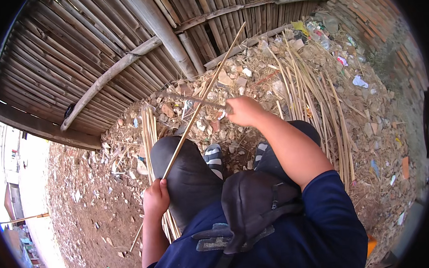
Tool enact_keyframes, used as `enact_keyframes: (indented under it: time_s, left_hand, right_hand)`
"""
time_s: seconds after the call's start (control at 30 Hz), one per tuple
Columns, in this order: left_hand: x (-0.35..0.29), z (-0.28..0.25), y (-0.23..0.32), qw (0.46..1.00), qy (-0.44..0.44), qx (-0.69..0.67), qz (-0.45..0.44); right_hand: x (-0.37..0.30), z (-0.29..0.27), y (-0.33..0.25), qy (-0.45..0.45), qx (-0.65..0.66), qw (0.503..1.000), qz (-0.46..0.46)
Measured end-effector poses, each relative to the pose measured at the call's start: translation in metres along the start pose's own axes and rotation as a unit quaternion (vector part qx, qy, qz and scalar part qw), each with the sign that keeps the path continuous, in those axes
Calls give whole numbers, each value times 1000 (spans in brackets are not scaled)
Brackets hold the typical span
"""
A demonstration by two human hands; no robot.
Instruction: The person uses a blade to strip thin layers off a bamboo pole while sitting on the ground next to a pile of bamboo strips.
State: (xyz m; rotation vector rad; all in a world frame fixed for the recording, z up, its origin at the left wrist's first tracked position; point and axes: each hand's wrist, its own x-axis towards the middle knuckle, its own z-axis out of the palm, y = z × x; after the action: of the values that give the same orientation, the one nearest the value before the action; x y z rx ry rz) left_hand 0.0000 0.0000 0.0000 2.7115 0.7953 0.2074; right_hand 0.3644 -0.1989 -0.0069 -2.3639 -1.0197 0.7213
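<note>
My left hand (156, 198) is closed round the lower end of a long, thin cane strip (180, 146), beside my left knee. The strip slants up and away to the right, past the knee and toward the slatted wall. In front of me my right hand (244, 111) grips the handle of a knife (212, 104). Its long, dark blade points left and crosses the strip around mid-length. Whether the edge has cut into the strip, I cannot tell. A bundle of similar strips (149, 127) lies by my left leg, partly hidden under it.
A larger pile of long strips (313, 96) lies to the right of my right leg. Stones, dry straw and litter cover the ground (98, 201). A bamboo-slat wall (96, 48) with poles stands ahead; a brick wall (362, 12) rises at far right.
</note>
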Motion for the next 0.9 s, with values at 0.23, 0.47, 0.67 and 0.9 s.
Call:
enact_keyframes:
  time_s: [0.23, 0.47, 0.67, 0.9]
  left_hand:
    - [-3, -1, -4, 1000, 6, -20, 4]
    - [-1, 1, 1, 1000, 9, -22, -5]
    - [-3, 3, -1, 1000, 8, -4, 2]
    - [-52, -10, -43, 999, 17, 33, 15]
  right_hand:
    - [-18, -3, -28, -64, -59, 992, -96]
    - [1, -19, 25, 141, 13, 990, 16]
    - [-15, -5, -13, 22, -103, 990, -90]
    - [-11, -19, -3, -34, -46, 998, -28]
